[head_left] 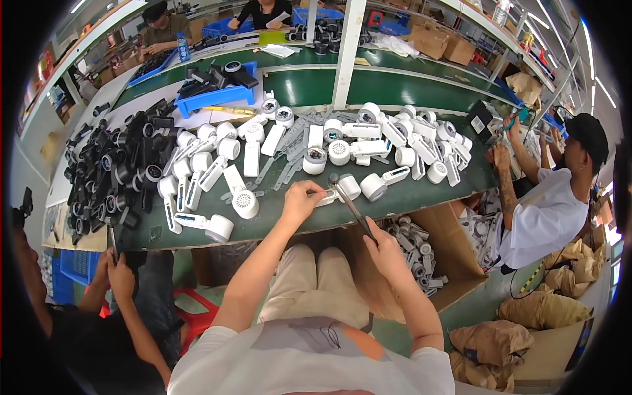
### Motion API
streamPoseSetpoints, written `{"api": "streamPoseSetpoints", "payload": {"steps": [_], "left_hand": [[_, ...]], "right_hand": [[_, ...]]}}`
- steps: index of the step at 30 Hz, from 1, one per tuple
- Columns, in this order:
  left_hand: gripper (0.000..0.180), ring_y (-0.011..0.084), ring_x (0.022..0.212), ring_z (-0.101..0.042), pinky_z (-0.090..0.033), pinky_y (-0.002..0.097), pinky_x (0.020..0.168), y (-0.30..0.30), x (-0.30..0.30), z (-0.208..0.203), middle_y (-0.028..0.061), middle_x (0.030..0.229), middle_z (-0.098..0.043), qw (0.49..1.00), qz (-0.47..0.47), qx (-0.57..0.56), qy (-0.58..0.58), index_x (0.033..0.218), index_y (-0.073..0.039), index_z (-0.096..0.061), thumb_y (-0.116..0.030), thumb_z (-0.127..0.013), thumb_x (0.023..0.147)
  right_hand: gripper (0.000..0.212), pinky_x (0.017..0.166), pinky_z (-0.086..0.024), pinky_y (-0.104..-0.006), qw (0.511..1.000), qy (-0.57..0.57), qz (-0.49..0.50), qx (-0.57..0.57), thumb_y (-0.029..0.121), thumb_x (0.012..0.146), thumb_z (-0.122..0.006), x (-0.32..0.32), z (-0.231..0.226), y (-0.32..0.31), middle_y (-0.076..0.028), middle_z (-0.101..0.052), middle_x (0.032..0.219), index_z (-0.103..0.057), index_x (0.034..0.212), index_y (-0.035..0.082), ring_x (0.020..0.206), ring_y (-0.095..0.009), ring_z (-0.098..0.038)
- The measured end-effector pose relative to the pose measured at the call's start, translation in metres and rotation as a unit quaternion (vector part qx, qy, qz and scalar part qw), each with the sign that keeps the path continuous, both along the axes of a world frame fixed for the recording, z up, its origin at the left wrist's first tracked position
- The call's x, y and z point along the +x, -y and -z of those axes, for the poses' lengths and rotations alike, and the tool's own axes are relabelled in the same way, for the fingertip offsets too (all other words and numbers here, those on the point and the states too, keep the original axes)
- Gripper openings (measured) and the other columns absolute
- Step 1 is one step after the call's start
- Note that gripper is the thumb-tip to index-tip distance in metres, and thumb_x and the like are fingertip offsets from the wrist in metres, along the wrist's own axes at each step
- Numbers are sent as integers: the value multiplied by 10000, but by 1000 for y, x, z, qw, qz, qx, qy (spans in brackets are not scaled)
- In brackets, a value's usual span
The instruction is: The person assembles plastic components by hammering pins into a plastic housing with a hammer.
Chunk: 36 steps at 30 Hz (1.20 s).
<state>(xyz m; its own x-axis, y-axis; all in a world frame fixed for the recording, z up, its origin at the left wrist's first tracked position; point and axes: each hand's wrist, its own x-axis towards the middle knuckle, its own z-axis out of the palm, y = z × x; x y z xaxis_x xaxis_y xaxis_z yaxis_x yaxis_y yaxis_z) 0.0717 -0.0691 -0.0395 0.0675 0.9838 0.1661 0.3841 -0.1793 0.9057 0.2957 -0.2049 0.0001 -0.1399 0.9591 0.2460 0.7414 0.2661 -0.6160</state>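
My left hand [303,201] is closed, its fingertips pinching the handle end of a white handheld fan [350,187] near the table's front edge. In my right hand [385,251] is the dark grip of a hammer [351,207]. Its small rounded head is over the fan, between the handle and the round end; whether it touches cannot be made out. Just right of that lies another white fan [374,187]. Many more white fans [339,152] spread across the table, with flat grey strips [289,155] scattered among them.
Black fan-like parts [108,171] are heaped at the left of the green table [276,210]. A blue bin [217,95] of black parts stands behind. Below the front edge, a cardboard box [454,257] holds white and grey pieces. Co-workers sit close on both sides.
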Motion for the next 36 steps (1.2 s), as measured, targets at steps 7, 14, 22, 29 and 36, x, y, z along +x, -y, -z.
{"api": "streamPoseSetpoints", "payload": {"steps": [7, 14, 22, 29, 36], "left_hand": [[361, 291, 831, -603, -488, 387, 770, 27, -33, -8, 114, 891, -647, 972, 1, 162, -170, 974, -39, -663, -160, -795, 661], [245, 283, 839, -589, -457, 396, 775, 26, -34, 0, 87, 800, -629, 970, 10, 183, -162, 851, -58, -687, -169, -781, 654], [273, 279, 814, -575, -460, 384, 731, 23, -33, 19, 79, 797, -636, 985, -23, 165, -50, 832, -66, -689, -161, -817, 610], [288, 280, 758, -543, -451, 388, 695, 19, -34, 28, 72, 718, -580, 984, -41, 160, -72, 814, -63, -693, -184, -831, 591], [321, 270, 757, -549, -453, 372, 716, 18, -35, 28, 84, 724, -592, 986, -36, 146, -74, 865, -71, -727, -167, -840, 580]], "right_hand": [[459, 788, -473, -355, 995, -89, -8, 45, 69, 895, -568, -28, 4, 21, -221, -606, 960, -442, 1336, 39, 864, -378, -598], [469, 765, -477, -387, 997, -74, 0, 12, 68, 893, -567, -33, 3, 27, -232, -608, 950, -436, 1343, 64, 866, -391, -598], [485, 667, -469, -457, 996, -71, -23, 56, 125, 892, -578, -43, 17, 28, -211, -602, 886, -429, 1352, 92, 807, -415, -590], [489, 624, -471, -467, 995, -73, -46, 52, 150, 903, -562, -57, 16, 30, -192, -592, 850, -417, 1369, 128, 746, -402, -593], [502, 615, -467, -470, 997, -62, -45, 20, 127, 893, -571, -60, 20, 31, -180, -589, 848, -415, 1371, 119, 730, -398, -591]]}}
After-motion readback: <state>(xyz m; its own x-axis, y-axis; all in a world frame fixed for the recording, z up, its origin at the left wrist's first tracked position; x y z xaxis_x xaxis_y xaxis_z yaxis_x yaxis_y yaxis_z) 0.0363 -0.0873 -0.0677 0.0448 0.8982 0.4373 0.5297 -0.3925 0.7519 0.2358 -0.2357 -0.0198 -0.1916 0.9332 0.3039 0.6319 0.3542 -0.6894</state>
